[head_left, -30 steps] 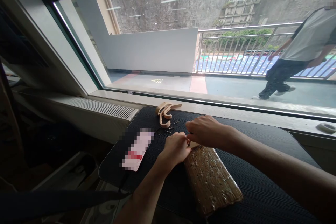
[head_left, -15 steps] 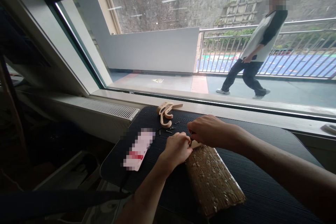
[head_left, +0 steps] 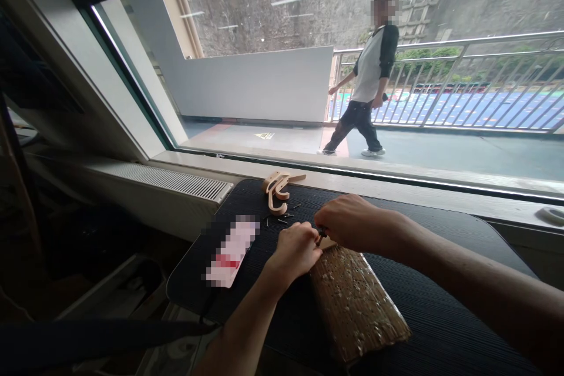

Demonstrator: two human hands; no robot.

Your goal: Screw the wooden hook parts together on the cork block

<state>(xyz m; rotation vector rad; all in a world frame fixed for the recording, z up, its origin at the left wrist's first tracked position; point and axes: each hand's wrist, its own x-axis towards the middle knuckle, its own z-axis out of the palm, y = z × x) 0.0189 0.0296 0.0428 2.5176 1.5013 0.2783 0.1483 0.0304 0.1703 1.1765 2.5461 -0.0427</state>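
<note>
The pale wooden piece (head_left: 326,242) lies at the far end of the brown board (head_left: 359,305), largely hidden by your fingers. Your left hand (head_left: 299,247) is closed, its fingers curled in and its thumb against the piece, which it appears to be gripping; how firmly cannot be told. Your right hand (head_left: 346,220) is bent over the piece from the other side, fingers folded around a small dark object (head_left: 322,233) whose lower part shows just above the wood; whether it is a tool handle or a fastener cannot be told. For sound work, in this inspector's judgement, press the piece flat on the board, turn or push the dark object in line with its axis, and set the left fingertips clear of its point in case it slips. The board rests on the black table (head_left: 440,241), a backing that should spare the tabletop. Beyond your left hand, loose screws (head_left: 286,215) lie scattered near the wooden hooks (head_left: 277,192); a careless sleeve or wrist could roll them. The pink packet (head_left: 232,254) lies to your left, well apart from the board. Outside the window, a person (head_left: 370,67) walks by the railing (head_left: 458,88).
</note>
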